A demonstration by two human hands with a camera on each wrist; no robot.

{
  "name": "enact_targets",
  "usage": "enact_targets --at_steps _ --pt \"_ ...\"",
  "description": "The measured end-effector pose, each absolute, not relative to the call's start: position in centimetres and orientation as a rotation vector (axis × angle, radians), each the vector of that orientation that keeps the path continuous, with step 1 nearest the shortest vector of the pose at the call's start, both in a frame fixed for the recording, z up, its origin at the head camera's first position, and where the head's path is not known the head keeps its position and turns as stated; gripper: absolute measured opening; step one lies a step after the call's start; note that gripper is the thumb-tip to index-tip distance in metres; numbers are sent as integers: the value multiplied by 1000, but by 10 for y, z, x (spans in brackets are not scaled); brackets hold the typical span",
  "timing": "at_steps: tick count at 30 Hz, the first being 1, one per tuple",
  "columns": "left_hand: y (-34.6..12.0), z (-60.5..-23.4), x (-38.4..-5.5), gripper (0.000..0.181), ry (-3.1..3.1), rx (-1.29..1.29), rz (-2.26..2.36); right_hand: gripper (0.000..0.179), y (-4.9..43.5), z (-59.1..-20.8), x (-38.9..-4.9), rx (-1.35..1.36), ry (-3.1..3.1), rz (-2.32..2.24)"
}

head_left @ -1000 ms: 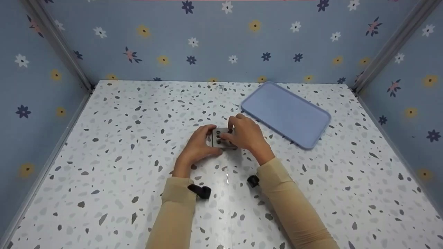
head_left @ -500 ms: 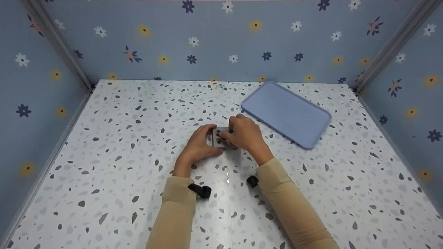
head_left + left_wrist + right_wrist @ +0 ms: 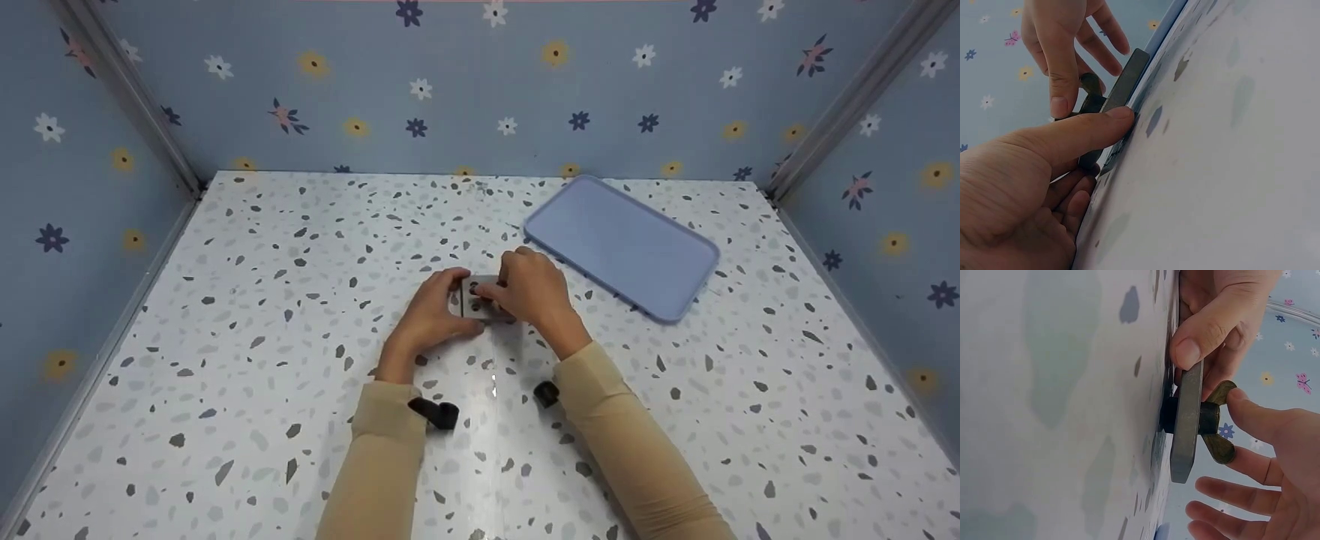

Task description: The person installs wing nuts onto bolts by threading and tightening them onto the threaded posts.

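Note:
A small grey metal plate (image 3: 1188,422) stands just over the table, with dark holes in its top face in the head view. A brass wing nut (image 3: 1221,449) sits on a black collar above the plate, and a black round part (image 3: 1168,415) shows under it. My left hand (image 3: 431,315) grips the plate at its left end, thumb on the near edge (image 3: 1134,70) and fingers on the far side. My right hand (image 3: 536,289) pinches the wing nut, thumb on one wing and index finger at the other. Its other fingers are spread loosely in the right wrist view.
A pale blue rectangular tray (image 3: 622,247) lies at an angle to the back right of the hands. The speckled white table (image 3: 300,315) is enclosed by flowered blue walls (image 3: 480,90) at the back and sides. Black wrist mounts (image 3: 442,415) jut from the sleeves.
My right hand has turned slightly at the plate, its thumb and index finger shifting a little. My left hand keeps its hold on the plate, and the tray has not moved.

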State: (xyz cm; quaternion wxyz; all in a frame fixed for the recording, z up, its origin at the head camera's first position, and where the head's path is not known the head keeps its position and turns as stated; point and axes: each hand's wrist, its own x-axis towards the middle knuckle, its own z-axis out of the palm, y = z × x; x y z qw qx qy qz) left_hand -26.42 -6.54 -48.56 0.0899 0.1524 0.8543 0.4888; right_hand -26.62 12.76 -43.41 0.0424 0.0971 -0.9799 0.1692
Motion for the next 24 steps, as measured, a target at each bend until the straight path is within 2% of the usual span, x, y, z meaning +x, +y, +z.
enact_targets --at_steps 17,24 --pt "-64 -486 -265 94 2570 404 1424 45 126 -436 -267 193 -2985 579" --pt "-66 -486 -264 92 2565 465 1456 44 126 -435 -265 191 -2980 592"
